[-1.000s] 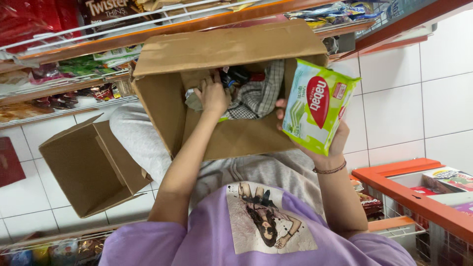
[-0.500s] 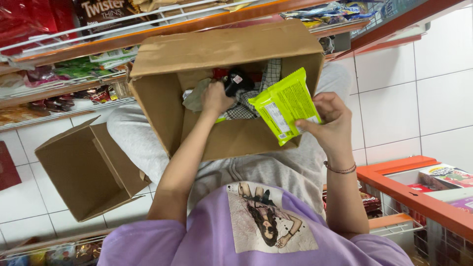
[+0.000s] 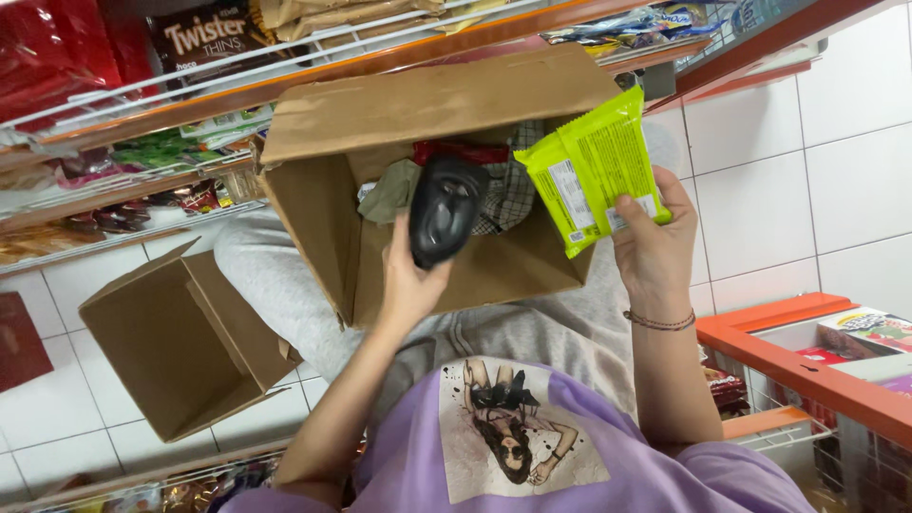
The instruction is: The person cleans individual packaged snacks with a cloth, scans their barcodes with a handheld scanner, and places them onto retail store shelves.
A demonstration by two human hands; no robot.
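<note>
We're looking down over our lap, and our left hand (image 3: 410,275) is wrapped around a black handheld scanner (image 3: 446,209), fingers closed on its grip, the head of it raised over the open cardboard box (image 3: 313,218) resting on our grey-trousered legs. Our right hand (image 3: 655,242) pinches a bright yellow-green snack packet (image 3: 589,166) by its near right corner, thumb on the face, fingers behind. We see the packet's back side: flat, rectangular, glossy, with a white label patch and small print panels, crimped along its edges. It's tilted, hanging just right of the scanner, over the box's right wall. Inside the box we make out checked cloth, something red and some olive-coloured fabric. On the tiled floor to the left sits a smaller empty box (image 3: 161,351). Far ahead run wire shelves (image 3: 285,66) stocked with packets; to the right, an orange-rimmed basket (image 3: 798,366).
</note>
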